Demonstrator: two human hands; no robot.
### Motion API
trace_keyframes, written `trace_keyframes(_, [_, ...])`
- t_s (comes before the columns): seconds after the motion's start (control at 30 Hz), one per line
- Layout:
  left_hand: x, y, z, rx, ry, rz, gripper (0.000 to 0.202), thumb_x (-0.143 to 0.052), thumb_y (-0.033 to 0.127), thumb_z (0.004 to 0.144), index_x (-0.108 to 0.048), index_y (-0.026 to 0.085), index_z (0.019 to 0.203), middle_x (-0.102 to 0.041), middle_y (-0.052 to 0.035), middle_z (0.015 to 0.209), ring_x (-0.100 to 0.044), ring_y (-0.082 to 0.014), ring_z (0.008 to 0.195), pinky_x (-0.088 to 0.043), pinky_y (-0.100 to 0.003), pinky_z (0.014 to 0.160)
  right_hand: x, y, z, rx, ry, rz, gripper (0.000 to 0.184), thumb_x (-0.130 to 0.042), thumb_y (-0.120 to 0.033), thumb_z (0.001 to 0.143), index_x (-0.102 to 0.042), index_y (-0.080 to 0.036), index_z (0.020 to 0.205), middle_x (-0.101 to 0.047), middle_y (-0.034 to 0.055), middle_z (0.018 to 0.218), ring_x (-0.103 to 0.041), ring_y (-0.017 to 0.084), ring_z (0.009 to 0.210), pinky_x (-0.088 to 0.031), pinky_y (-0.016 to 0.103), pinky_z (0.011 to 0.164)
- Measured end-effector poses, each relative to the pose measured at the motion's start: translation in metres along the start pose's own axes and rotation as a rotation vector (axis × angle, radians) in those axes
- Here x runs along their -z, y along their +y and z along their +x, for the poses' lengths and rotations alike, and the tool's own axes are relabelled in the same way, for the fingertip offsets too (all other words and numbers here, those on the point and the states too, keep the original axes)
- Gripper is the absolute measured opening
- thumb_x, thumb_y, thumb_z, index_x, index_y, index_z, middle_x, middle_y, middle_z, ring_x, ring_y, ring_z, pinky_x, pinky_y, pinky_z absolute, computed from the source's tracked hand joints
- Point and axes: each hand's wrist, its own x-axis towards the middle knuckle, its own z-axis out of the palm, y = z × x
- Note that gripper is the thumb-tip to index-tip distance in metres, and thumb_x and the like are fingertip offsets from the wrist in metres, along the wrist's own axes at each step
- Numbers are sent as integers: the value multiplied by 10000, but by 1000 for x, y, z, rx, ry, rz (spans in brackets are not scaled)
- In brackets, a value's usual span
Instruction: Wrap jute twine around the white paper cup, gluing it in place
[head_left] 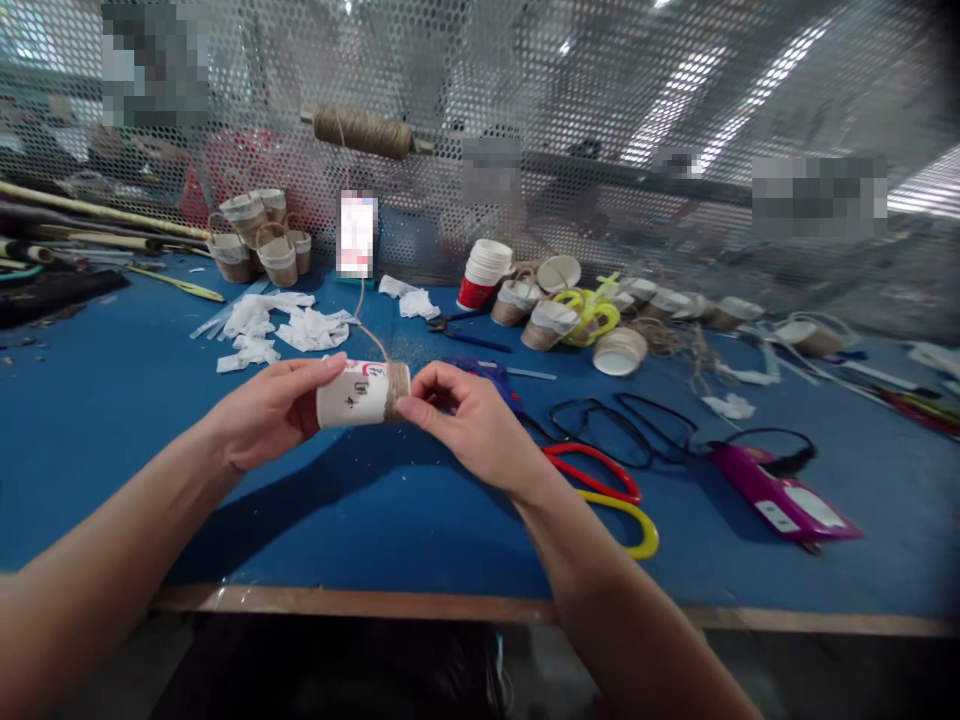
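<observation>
A white paper cup (352, 396) with dark and red print lies sideways in the air above the blue table. My left hand (281, 405) is closed around its left end. Brown twine (397, 390) is wound about the cup's right end, and a strand rises from there toward the twine spool (362, 132) on the mesh wall. At the wound end, my right hand (461, 415) pinches with thumb and fingers against the cup's edge. Just behind that hand lies a blue glue gun (491, 382), partly hidden.
Red-and-yellow-handled scissors (600, 472) lie right of my right forearm, near a purple power strip (784, 495) and black cable. Twine-wrapped cups (279, 258) stand at the back left, more at the back right beside stacked cups (484, 275). White scraps (315, 328) and pliers (472, 335) lie mid-table.
</observation>
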Motion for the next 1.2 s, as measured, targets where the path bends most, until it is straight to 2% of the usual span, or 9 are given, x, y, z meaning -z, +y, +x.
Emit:
trace_keyframes(0.13, [-1,-7,5,54,74,-43,246,-749,328,608,-677,101,672,-654,-40,617,-568,-107,543,-450,-190,522,-3,-1,-1,47,-43,-108,124,-591,-222,753,-510,-175,671,-507,-32,653,-453,93,620,-379,237,614])
trace_keyframes(0.23, [-5,-17,6,-74,141,37,198,-735,285,629,-678,113,711,-670,-28,652,-573,-95,563,-451,-186,561,-1,0,0,-5,-57,-130,148,-610,-274,743,-520,-173,680,-539,-24,655,-482,103,614,-401,248,615])
trace_keyframes(0.33, [-7,-25,4,-243,128,197,175,-681,276,684,-687,130,782,-694,-40,741,-586,-110,620,-467,-213,625,4,2,1,-11,116,-129,192,-570,-352,776,-527,-172,723,-572,1,693,-515,118,633,-424,263,621])
trace_keyframes(0.43, [-10,-27,0,-345,123,399,158,-654,271,692,-691,133,760,-684,-31,689,-561,-113,577,-459,-216,571,4,3,2,104,213,-146,158,-500,-322,833,-572,-182,824,-620,41,858,-564,149,814,-437,293,758])
trace_keyframes(0.53, [-13,-29,-3,-419,128,565,156,-633,274,689,-674,124,674,-629,-8,563,-498,-102,489,-410,-203,471,0,4,1,212,135,-155,199,-432,-287,875,-609,-203,912,-616,55,1021,-536,162,1008,-388,330,906])
trace_keyframes(0.6, [-14,-30,-4,-447,121,622,172,-618,278,694,-655,124,628,-578,10,502,-450,-89,446,-367,-193,424,-3,5,1,206,90,-139,235,-406,-289,887,-619,-202,935,-610,59,1048,-531,160,1033,-380,336,930])
trace_keyframes(0.83, [-14,-33,-3,-406,101,631,258,-586,305,708,-595,128,521,-493,31,446,-394,-71,413,-334,-178,395,-8,4,-1,173,12,-89,301,-371,-289,902,-624,-137,963,-596,94,1066,-532,151,1029,-388,319,929])
trace_keyframes(1.03, [-16,-34,1,-373,122,575,288,-571,324,718,-568,133,502,-488,27,438,-391,-72,408,-338,-184,396,-12,4,-3,193,-4,-142,276,-370,-291,901,-622,-196,964,-594,57,1068,-526,149,1031,-396,339,926])
trace_keyframes(1.2, [-15,-36,3,-363,152,568,326,-585,351,693,-526,137,455,-452,39,405,-363,-60,386,-303,-175,376,-15,4,-3,211,-19,-156,281,-369,-302,899,-623,-188,941,-608,68,1042,-531,152,1016,-387,348,933])
